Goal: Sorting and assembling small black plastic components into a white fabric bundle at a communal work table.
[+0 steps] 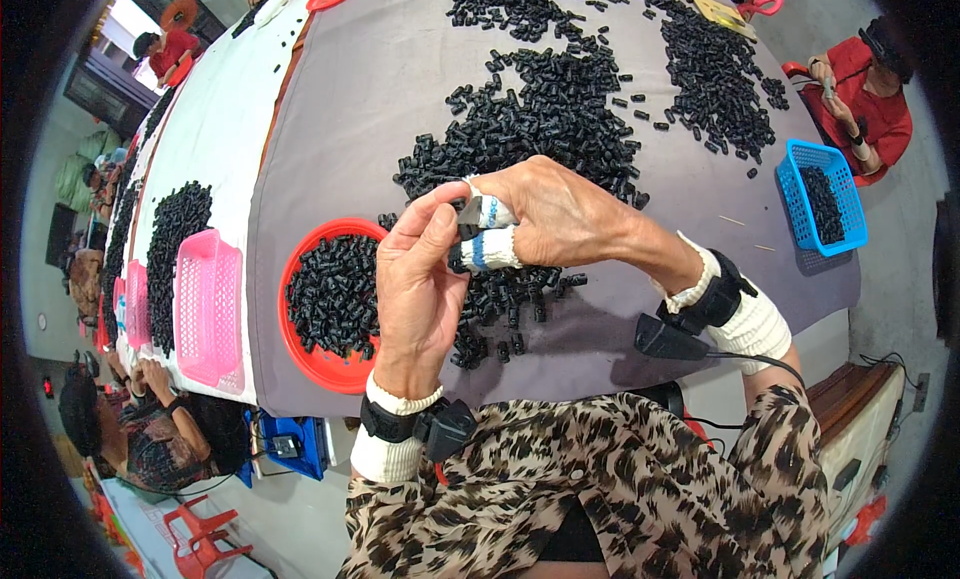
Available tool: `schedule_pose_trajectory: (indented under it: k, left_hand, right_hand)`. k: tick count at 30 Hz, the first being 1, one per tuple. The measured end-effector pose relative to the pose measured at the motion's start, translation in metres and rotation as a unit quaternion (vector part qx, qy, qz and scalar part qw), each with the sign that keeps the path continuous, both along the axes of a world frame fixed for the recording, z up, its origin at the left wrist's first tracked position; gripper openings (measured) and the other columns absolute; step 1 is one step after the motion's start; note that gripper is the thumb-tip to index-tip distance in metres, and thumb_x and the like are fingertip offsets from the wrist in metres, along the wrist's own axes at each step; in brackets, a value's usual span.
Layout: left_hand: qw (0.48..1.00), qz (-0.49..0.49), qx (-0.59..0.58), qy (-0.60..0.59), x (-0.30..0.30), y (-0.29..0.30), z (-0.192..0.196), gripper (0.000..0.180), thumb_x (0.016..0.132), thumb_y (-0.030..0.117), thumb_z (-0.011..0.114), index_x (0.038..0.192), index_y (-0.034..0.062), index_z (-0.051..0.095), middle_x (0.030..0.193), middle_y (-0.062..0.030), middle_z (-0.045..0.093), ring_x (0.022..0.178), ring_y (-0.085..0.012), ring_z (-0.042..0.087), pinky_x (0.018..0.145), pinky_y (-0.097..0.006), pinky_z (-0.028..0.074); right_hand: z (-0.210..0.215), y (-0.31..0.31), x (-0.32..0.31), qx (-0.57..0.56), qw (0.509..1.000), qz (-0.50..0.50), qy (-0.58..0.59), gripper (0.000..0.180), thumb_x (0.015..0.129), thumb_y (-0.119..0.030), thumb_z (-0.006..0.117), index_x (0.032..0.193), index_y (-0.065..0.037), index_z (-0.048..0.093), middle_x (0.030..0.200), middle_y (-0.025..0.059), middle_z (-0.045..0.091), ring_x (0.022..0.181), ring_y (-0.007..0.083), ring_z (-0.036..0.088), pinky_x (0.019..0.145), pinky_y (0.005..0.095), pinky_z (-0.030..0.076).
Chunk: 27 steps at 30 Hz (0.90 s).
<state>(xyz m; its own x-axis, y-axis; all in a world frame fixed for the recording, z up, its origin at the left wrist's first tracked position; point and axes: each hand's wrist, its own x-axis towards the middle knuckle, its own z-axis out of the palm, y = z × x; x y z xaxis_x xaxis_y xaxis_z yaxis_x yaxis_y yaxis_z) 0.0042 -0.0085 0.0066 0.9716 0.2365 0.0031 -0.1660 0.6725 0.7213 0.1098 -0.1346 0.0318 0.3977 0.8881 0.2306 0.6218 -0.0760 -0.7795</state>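
Over the grey table cover, both of my hands meet in front of my chest. My left hand [420, 279] is closed, thumb and fingers pinching a small black cylindrical piece [467, 227]. My right hand [560, 214] curls its fingers against the same piece from the other side; white fabric sleeves [490, 247] with blue marks wrap its fingers. Much of the piece is hidden by the fingers. Left of my hands, a red round tray [288, 324] holds a heap of similar black pieces [335, 294]. A large loose pile [560, 114] lies just beyond my hands.
A blue basket [845, 194] with black pieces stands at the right edge near a person in red [880, 109]. Pink baskets [210, 309] stand on the white cover at left, where another person [150, 429] sits. Thin sticks [733, 221] lie right of my hands.
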Motion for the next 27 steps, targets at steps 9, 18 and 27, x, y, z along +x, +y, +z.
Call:
schedule_pose_trajectory:
  k: [9,18,27]
  left_hand:
    - [0.996,-0.031,-0.081,-0.035,0.002,-0.001,-0.006,0.024,0.088,0.012,0.053,0.108,-0.0015,0.054,0.098,-0.0103,0.061,0.088,-0.0174,0.059,0.081,-0.031,0.049]
    - [0.997,-0.026,-0.069,-0.033,0.000,0.000,-0.007,0.025,0.088,0.012,0.054,0.109,-0.0012,0.054,0.099,-0.0112,0.060,0.090,-0.0185,0.059,0.081,-0.033,0.049]
    - [0.997,-0.031,-0.068,-0.033,0.002,0.000,-0.009,0.024,0.088,0.011,0.052,0.109,-0.0017,0.053,0.099,-0.0108,0.060,0.090,-0.0176,0.059,0.081,-0.032,0.049]
  right_hand:
    - [0.009,-0.005,-0.006,0.008,1.000,-0.013,0.015,0.033,0.069,-0.028,0.066,0.074,0.003,0.055,0.065,0.0192,0.058,0.059,0.0358,0.055,0.056,0.0398,0.043]
    - [0.010,-0.003,-0.004,0.001,1.000,-0.016,0.007,0.033,0.068,-0.027,0.067,0.071,0.003,0.054,0.064,0.0193,0.057,0.059,0.0343,0.056,0.057,0.0396,0.043]
    - [0.008,-0.003,0.000,-0.008,1.000,-0.003,0.001,0.031,0.069,-0.026,0.065,0.072,0.003,0.055,0.064,0.0195,0.057,0.058,0.0350,0.056,0.056,0.0401,0.043]
